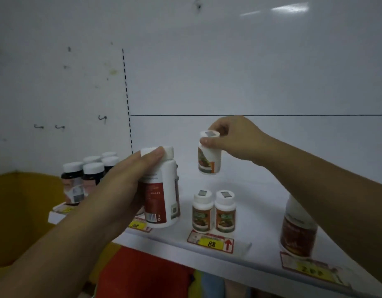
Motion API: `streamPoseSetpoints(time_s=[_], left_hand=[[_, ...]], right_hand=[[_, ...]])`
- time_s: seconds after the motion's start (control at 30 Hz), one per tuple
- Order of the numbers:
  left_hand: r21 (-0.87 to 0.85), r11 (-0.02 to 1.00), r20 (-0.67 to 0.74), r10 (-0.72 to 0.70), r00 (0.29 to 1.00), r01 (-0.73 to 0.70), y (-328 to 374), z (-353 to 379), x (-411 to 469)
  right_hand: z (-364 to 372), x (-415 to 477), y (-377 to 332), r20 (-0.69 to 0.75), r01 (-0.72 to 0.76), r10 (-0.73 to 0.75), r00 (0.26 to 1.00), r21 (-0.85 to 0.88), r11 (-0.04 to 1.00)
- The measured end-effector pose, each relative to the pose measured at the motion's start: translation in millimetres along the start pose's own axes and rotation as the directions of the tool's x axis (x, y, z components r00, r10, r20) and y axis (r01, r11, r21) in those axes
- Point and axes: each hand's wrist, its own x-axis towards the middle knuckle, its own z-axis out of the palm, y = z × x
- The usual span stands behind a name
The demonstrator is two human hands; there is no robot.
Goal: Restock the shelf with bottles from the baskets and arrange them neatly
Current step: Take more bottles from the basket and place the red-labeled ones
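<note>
My left hand (125,186) grips a large white bottle with a red label (164,190), held upright above the front of the white shelf (261,190). My right hand (233,138) pinches the cap of a small white bottle with a brown-green label (209,160) and holds it in the air above the shelf. Below that bottle, two matching small bottles (213,211) stand side by side at the shelf's front edge. A large brown-labelled bottle (297,231) stands at the right, partly hidden behind my right forearm.
Several dark bottles with white caps (89,173) stand grouped at the shelf's left end. Yellow price tags (211,244) line the front edge. A yellow panel (20,211) sits at the left, and red and blue items (147,274) lie below the shelf.
</note>
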Motion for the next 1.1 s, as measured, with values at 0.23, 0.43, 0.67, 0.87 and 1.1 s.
streamPoseSetpoints(time_s=[0.23,0.43,0.67,0.87,1.1], left_hand=[[-0.031,0.999,0.106,-0.025,0.994,0.029,-15.7,-18.0,43.6],[-0.047,0.996,0.230,-0.064,0.971,0.076,-34.9,-26.6,67.2],[-0.149,0.975,0.349,-0.105,0.931,0.166,-47.6,-27.9,79.9],[-0.409,0.860,0.429,-0.115,0.896,0.306,-40.1,-20.9,83.2],[-0.438,0.845,0.539,-0.026,0.842,0.307,-33.7,29.3,67.2]], right_hand=[[34.9,29.1,40.9,0.228,-0.273,0.282,0.932,-0.069,0.960],[56.6,18.8,63.2,0.312,-0.388,0.429,0.848,-0.185,0.903],[62.5,2.5,60.4,0.274,-0.425,0.488,0.828,-0.261,0.867],[21.1,-5.4,7.0,0.062,-0.299,0.304,0.951,-0.076,0.951],[-23.3,-45.2,-52.6,0.178,-0.082,0.081,0.981,-0.001,0.997]])
